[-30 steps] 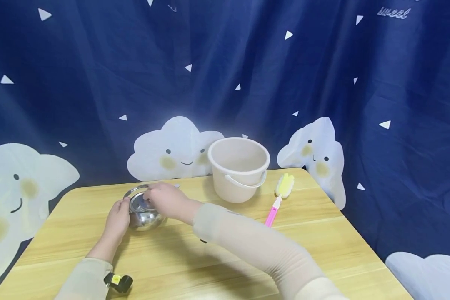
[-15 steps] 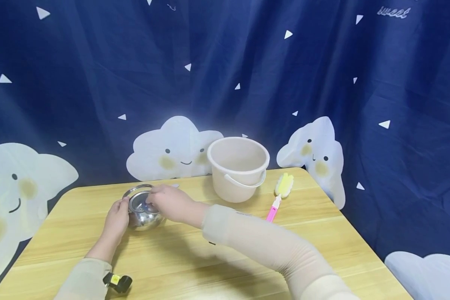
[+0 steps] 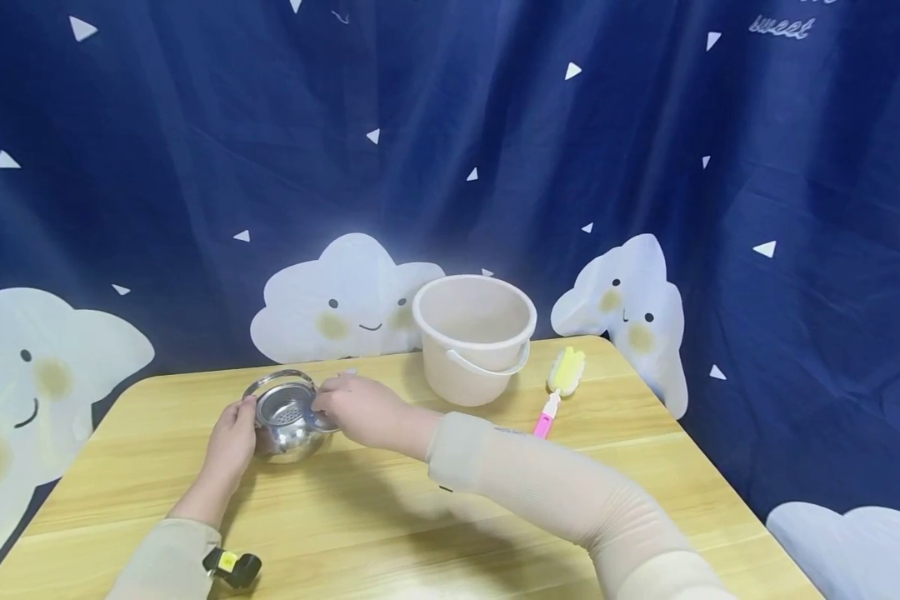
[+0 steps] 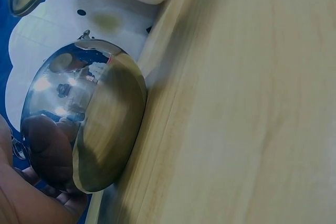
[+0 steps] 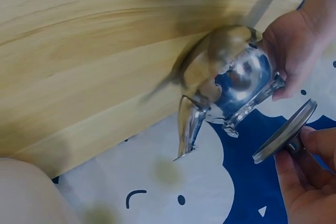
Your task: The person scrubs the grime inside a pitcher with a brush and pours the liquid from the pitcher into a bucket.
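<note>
- You are holding the metal teapot (image 3: 288, 442) with your left hand (image 3: 232, 435), which is curling against its left side; the pot is sitting on the wooden table (image 3: 360, 550), toward the left and far side.
- Your right hand (image 3: 360, 410) is pinching the lid (image 5: 283, 132) by its knob, holding it apart from the pot, just beside the mouth.
- The pot's polished shell is looking stiff and fairly light, probably slippery if wet and more likely to dent than break. Its round belly is offering little to grip, so the arched handle (image 5: 253, 103) is seeming the surer hold; the slim spout (image 5: 190, 127) is looking a poor one.
- The lid is appearing thin, rigid and light; the knob is seeming its best hold.
- Inside the mouth, a perforated strainer (image 3: 288, 412) is sitting and hiding whatever may be lying below.
- The pale bucket (image 3: 457, 375) is standing upright right of the pot, showing you its inner wall; you are not seeing its bottom, so its contents cannot be told.
- A pink-handled brush (image 3: 551, 404) is lying near the bucket's right side.
</note>
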Demonstrator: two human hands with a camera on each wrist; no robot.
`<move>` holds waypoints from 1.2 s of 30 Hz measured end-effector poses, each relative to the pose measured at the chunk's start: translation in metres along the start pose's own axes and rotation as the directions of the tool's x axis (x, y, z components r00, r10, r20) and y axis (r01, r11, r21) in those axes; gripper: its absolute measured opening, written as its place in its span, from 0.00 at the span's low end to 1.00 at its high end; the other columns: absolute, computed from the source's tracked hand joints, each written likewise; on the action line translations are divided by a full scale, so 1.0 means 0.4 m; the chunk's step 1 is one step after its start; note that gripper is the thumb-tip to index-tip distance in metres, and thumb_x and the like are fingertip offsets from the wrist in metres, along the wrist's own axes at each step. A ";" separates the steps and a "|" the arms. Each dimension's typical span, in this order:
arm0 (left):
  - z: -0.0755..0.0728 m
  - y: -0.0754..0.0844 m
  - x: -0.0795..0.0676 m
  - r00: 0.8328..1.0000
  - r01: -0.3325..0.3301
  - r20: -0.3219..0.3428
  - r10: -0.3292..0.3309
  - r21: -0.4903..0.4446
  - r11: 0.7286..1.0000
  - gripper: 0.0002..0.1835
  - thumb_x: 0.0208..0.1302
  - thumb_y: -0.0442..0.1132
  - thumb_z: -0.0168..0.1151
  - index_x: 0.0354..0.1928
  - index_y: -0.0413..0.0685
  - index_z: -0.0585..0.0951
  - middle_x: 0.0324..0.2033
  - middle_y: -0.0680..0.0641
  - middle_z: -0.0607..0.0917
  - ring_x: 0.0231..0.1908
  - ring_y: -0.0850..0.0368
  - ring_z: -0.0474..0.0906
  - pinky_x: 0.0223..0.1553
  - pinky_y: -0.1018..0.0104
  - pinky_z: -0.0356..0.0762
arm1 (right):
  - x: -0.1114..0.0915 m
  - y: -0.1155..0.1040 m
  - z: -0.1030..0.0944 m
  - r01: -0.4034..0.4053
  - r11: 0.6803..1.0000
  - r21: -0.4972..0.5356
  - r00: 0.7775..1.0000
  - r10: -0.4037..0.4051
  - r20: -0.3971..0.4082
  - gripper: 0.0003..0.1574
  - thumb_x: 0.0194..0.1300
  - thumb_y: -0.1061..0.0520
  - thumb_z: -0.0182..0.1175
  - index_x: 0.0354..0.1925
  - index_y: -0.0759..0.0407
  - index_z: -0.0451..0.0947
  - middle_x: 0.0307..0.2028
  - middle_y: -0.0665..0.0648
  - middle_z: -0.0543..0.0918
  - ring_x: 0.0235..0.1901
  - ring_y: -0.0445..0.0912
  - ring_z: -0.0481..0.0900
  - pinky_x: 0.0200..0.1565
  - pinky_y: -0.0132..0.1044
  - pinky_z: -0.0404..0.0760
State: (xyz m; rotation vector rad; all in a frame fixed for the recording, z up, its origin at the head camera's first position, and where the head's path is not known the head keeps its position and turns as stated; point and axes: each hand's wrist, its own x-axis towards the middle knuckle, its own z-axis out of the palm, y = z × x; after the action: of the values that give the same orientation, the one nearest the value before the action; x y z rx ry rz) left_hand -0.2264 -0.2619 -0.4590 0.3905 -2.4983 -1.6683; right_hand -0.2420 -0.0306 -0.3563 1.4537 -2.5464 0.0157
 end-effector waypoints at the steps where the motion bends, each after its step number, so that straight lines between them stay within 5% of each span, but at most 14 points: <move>1: -0.001 0.000 0.000 1.000 0.005 0.000 -0.005 0.000 1.000 0.41 0.79 0.60 0.26 0.72 0.26 0.55 0.71 0.25 0.57 0.73 0.28 0.47 0.73 0.36 0.45 | -0.002 0.001 0.001 0.001 1.000 0.001 1.000 -0.001 0.000 0.11 0.69 0.60 0.62 0.47 0.50 0.86 0.45 0.46 0.85 0.46 0.38 0.81 0.55 0.23 0.74; 13: -0.004 -0.008 0.003 1.000 0.016 0.001 -0.016 0.014 1.000 0.42 0.78 0.61 0.26 0.73 0.28 0.56 0.71 0.25 0.58 0.73 0.29 0.47 0.73 0.36 0.46 | -0.034 0.007 0.003 0.026 0.999 0.024 1.000 -0.026 -0.014 0.12 0.71 0.60 0.61 0.50 0.51 0.85 0.50 0.48 0.85 0.53 0.39 0.80 0.59 0.23 0.72; 36: -0.001 0.004 -0.007 1.000 0.017 -0.001 -0.017 0.022 1.000 0.41 0.78 0.61 0.26 0.73 0.29 0.55 0.72 0.25 0.56 0.73 0.27 0.46 0.72 0.34 0.44 | -0.139 0.031 -0.014 0.030 0.999 0.044 0.999 -0.029 -0.017 0.11 0.70 0.60 0.62 0.49 0.54 0.85 0.46 0.49 0.85 0.49 0.41 0.82 0.56 0.25 0.75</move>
State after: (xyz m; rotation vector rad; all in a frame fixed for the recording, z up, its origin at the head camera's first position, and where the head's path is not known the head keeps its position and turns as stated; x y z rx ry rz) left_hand -0.2239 -0.2608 -0.4574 0.4158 -2.5217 -1.6480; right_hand -0.2241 0.0239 -0.3599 1.5006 -2.5268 0.0794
